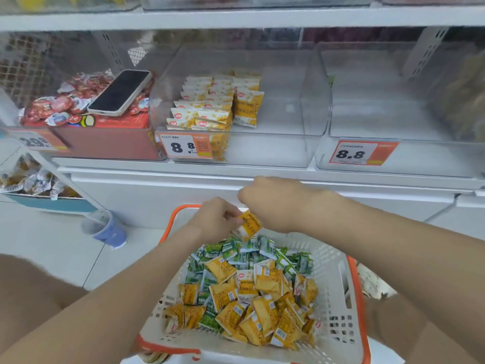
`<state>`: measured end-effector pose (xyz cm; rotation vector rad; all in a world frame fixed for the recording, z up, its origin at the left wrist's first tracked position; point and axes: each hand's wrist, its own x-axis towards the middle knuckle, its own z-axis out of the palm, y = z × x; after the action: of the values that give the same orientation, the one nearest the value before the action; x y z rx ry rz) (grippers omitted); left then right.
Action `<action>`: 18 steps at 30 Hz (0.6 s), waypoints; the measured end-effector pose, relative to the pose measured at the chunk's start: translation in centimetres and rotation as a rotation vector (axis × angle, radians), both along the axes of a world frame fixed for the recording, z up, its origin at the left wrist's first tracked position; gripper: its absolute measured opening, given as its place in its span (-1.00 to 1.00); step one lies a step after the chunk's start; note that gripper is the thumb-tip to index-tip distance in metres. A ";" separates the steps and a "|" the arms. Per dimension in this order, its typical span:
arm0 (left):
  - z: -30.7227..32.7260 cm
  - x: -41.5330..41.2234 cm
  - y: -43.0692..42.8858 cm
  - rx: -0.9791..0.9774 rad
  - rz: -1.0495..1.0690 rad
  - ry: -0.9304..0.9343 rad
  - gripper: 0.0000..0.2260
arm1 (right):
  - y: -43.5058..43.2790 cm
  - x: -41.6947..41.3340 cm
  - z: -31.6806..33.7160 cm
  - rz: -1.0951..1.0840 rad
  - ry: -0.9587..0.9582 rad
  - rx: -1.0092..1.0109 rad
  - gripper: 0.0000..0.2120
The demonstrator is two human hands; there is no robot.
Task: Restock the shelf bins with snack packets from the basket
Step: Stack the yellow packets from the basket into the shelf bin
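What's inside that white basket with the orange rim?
The basket holds a loose heap of yellow packets and green packets. Whatever lies below the top layer, and the basket's floor, is covered.

Dark phone [120, 91] atop red-wrapped sweets [57, 105], blue cup [110, 231] on floor [52, 248]; orange price tag [363, 153]

Logged snack packets [246, 306] as glossy, crinkled plastic film, same sheen on the yellow packet [249, 223] above them, and basket [338, 282] as matt white perforated plastic with a smooth orange rim. Marked shelf bins [312, 106] as clear, smooth, glossy plastic, price labels [362, 153] as matt printed paper or card. Tagged phone [120, 91] screen as glossy black with a matt pale case, shelf [236, 19] as smooth white painted finish, material unclear, floor [52, 248] as smooth pale tile.
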<state>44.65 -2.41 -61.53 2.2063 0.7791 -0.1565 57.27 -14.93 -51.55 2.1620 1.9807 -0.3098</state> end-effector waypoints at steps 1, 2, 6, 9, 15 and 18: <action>1.7 0.2 -0.2 -0.079 0.047 -0.074 -0.82 | -0.1 0.8 0.5 -0.044 -0.013 0.043 -0.89; 3.2 0.4 -0.6 -0.172 0.093 -0.147 -0.87 | -0.2 1.6 1.2 -0.080 -0.033 0.109 -0.87; 7.8 0.9 -1.3 -0.403 0.258 -0.382 -0.92 | -0.9 4.2 2.9 -0.185 0.078 0.260 -0.68; 9.8 1.0 -1.8 -0.499 0.354 -0.533 -0.87 | -1.1 5.1 5.0 -0.326 0.421 0.444 -0.69; 11.5 2.0 -2.4 -0.678 0.434 -0.679 -0.84 | -0.6 5.4 5.3 -0.501 0.840 0.615 -0.87; 12.1 2.2 -1.9 -0.653 0.447 -0.715 -0.84 | 0.0 5.3 5.0 -0.585 1.024 0.653 -0.85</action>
<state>46.88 -4.31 -49.46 1.2856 0.6569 0.5081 62.56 -14.92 -46.55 3.4956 1.9222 -1.2047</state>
